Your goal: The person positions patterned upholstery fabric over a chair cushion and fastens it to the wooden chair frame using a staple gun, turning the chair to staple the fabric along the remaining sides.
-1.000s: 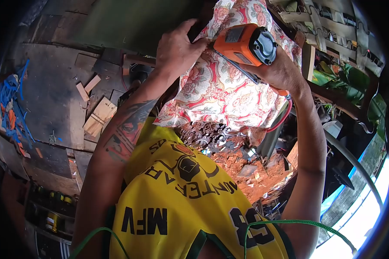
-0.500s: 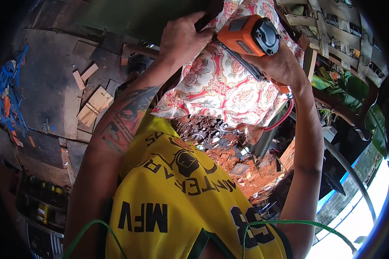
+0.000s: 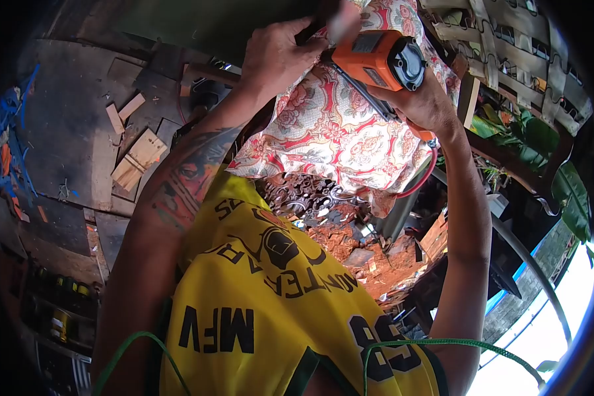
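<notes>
An orange pneumatic staple gun is in my right hand, which is wrapped round its handle. A red hose runs from the bottom of that handle. The gun's nose points left, close beside the fingertips of my left hand. Those fingers are closed on the edge of the floral fabric, a white cloth with red patterning that drapes down below both hands. What lies under the fabric edge is hidden. A blurred pale shape shows just above the gun's nose; I cannot make out what it is.
Wood offcuts lie on dark boards at the left, near a bundle of blue strips. A frame with woven straps stands upper right, above green leaves. Reddish debris and carved dark pieces are below the fabric.
The staple gun and my right hand have shifted slightly down and left. A blurred pale shape now appears above the gun's nose. My left hand stays on the fabric edge.
</notes>
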`<state>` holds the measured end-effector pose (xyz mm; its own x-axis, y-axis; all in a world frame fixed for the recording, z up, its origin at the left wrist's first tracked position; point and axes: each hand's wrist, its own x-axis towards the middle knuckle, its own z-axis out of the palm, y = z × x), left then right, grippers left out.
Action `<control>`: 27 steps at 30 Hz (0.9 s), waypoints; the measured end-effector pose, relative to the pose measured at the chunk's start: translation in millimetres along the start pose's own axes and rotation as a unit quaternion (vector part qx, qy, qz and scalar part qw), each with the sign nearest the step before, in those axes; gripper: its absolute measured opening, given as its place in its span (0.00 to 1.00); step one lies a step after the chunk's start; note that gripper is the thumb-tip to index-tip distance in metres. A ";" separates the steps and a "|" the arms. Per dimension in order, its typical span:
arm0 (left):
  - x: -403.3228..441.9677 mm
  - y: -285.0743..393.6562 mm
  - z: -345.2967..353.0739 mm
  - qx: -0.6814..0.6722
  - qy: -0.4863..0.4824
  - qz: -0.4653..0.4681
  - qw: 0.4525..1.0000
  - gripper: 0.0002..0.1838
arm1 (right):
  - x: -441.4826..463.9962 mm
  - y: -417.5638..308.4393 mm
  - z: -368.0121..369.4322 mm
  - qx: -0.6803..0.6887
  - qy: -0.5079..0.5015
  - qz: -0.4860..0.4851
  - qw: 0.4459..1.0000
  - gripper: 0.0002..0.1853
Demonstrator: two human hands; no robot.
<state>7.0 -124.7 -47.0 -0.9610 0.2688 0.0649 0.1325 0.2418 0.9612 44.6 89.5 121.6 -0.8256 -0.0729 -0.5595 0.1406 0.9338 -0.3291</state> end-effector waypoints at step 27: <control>-9.6 17.5 -14.4 0.118 -0.019 -0.031 0.992 0.41 | -120.0 23.3 3.1 0.139 0.175 -0.051 0.973 0.21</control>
<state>15.0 -136.5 -26.9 -0.9597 0.2810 -0.0066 0.1311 0.4685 0.8737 148.7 118.9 178.7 -0.9720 0.0092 -0.2349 0.1502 0.7930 -0.5904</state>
